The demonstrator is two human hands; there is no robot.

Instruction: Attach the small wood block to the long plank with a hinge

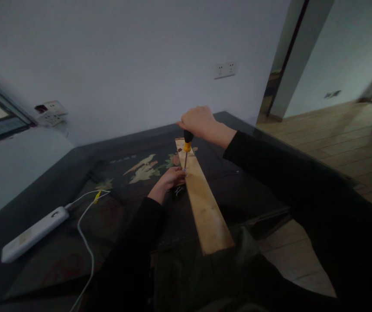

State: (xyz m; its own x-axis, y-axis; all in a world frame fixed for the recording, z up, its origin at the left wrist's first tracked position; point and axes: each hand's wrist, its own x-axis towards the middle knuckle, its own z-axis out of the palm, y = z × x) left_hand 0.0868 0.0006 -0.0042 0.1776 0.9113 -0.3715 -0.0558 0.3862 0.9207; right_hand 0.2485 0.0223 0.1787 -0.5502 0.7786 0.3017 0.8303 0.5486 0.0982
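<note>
Your screwdriver [186, 154] stands upright on the long, pale wooden plank [205, 203], its thin metal shaft tip down on the wood and its black-and-yellow handle on top. Your right hand [198, 122] is closed in a fist over that handle. Your left hand [172, 177] rests beside the plank's edge, fingers curled at the shaft's tip; what they pinch is too small to tell. The plank lies lengthwise on the dark, glossy bench [114, 208], near a white power strip [34, 234].

Dim, soft daylight from the right; edges bend and blur.
</note>
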